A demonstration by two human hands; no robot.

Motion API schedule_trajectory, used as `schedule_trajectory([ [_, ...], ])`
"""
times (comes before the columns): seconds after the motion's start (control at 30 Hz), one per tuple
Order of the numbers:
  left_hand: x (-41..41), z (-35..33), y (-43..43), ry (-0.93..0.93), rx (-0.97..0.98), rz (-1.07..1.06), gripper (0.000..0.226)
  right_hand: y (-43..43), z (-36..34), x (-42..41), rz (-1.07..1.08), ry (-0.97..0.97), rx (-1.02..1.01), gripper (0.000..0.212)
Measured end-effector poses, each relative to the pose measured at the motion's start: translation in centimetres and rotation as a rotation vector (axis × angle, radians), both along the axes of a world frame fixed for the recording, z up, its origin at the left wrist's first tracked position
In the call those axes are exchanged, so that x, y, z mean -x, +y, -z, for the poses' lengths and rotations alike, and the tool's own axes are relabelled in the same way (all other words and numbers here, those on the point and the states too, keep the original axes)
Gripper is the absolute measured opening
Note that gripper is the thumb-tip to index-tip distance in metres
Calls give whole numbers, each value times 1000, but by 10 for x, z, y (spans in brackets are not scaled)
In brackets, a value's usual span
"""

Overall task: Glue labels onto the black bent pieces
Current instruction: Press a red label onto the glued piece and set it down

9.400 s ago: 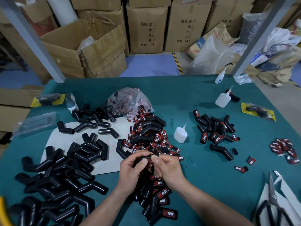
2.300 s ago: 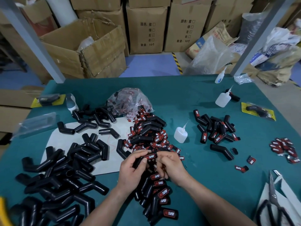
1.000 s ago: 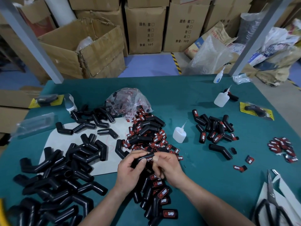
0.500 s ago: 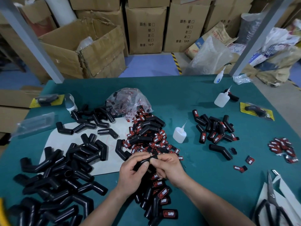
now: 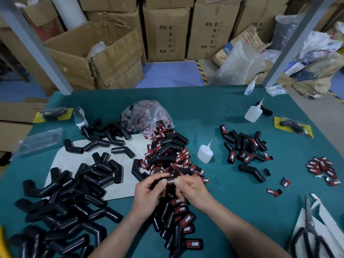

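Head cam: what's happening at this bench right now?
A person is mid-labelling. The left hand grips a black bent piece above the green table, and the right hand pinches a red-and-black label against it. Unlabelled pieces are heaped to the left; labelled pieces lie below the hands and in a group to the right. Loose labels are piled in the centre beside a glue bottle.

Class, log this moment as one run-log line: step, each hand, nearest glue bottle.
step: pressing label onto bent piece | left hand: grips it | right hand: pinches its label end | glue bottle: upright, untouched
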State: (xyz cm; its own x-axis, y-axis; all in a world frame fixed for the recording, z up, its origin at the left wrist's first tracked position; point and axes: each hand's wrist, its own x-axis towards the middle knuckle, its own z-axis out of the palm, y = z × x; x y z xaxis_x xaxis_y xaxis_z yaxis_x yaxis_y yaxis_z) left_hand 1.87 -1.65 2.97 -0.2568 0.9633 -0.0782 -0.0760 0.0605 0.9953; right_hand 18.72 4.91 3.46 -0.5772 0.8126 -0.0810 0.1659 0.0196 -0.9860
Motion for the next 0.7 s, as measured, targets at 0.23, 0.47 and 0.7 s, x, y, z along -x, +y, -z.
schedule_trajectory([
  [0.23,0,-1,4,-130,69,36,15,2,-1,-3,-24,-68,-162,45],
  [0.47,2,-1,0,-46,49,92,39,1,1,-2,11,3,-53,41],
  [0.7,2,2,1,-43,60,54,42,1,3,-2,-29,59,4,28],
])
